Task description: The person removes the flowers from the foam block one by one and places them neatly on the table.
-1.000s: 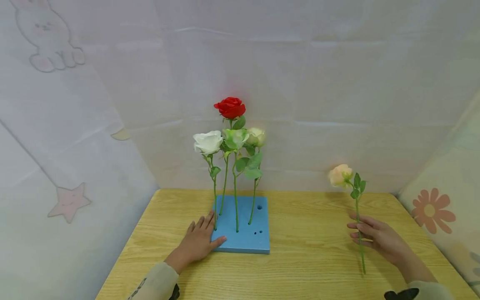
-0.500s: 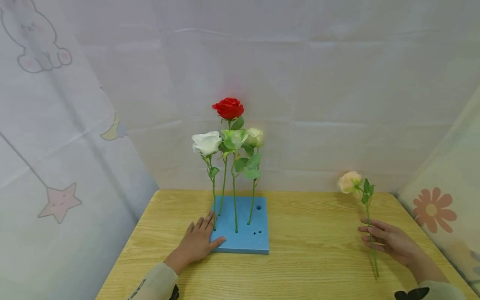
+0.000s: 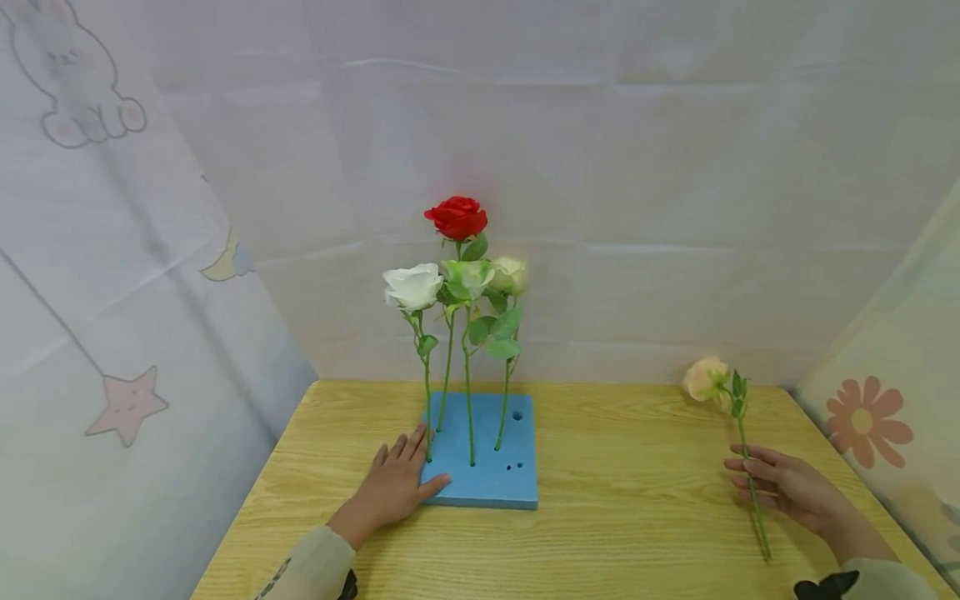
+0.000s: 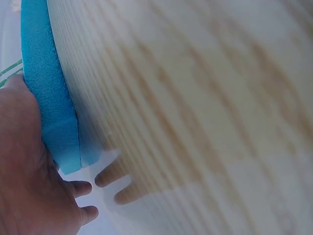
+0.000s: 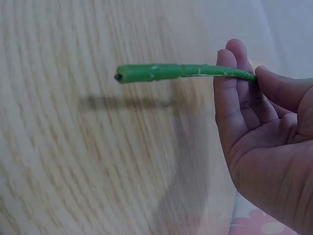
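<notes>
My left hand rests at the left edge of a blue foam block, fingers extended and thumb over its near corner. In the left wrist view the hand lies along the block's side. Four artificial roses stand in the block's holes: a white rose, a red rose, a green-tinged rose and a cream rose. At the right, my right hand pinches the stem of a peach rose between thumb and fingers. The stem's cut end hangs over the tabletop, casting a shadow.
The block has a larger hole near its back right and two small holes lower down. Both hands are over a wood-grain table. A pale cloth backdrop with printed figures hangs behind and beside it.
My right hand has moved right and slightly nearer with the peach rose, whose bloom has dropped lower. My left hand has stayed on the blue block.
</notes>
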Action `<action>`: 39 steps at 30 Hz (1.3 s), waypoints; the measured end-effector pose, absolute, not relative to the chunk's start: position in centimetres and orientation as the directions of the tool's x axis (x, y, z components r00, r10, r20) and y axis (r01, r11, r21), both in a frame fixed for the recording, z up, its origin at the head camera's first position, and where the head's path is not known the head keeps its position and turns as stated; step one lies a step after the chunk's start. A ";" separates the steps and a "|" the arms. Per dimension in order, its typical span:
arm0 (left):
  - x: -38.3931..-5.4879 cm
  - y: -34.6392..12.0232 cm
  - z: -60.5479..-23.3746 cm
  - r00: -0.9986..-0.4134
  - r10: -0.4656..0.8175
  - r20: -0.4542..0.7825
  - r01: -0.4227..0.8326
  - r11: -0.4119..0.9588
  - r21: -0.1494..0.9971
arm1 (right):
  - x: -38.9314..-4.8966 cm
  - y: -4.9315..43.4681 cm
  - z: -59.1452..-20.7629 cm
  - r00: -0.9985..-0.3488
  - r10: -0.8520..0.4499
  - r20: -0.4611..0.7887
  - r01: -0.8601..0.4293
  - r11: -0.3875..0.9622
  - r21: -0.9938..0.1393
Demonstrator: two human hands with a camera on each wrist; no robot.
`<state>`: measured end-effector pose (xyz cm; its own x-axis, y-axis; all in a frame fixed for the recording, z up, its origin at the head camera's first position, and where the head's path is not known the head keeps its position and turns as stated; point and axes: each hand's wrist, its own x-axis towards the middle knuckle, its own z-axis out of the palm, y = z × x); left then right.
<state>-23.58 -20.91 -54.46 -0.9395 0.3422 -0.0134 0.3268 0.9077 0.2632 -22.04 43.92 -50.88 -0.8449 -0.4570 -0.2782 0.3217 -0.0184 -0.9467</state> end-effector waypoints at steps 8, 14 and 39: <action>-23.5 -20.9 -54.5 -0.939 0.343 -0.019 0.327 0.910 0.254 | -22.1 44.6 -51.8 -0.846 -0.427 -0.318 0.360 -0.018 -0.933; -23.6 -21.0 -54.8 -0.940 0.342 -0.009 0.331 0.913 0.238 | -22.2 45.0 -52.1 -0.858 -0.393 -0.331 0.355 0.011 -0.935; -23.6 -20.9 -54.8 -0.941 0.337 0.002 0.329 0.918 0.222 | -22.1 45.6 -53.3 -0.878 -0.239 -0.414 0.392 0.139 -0.910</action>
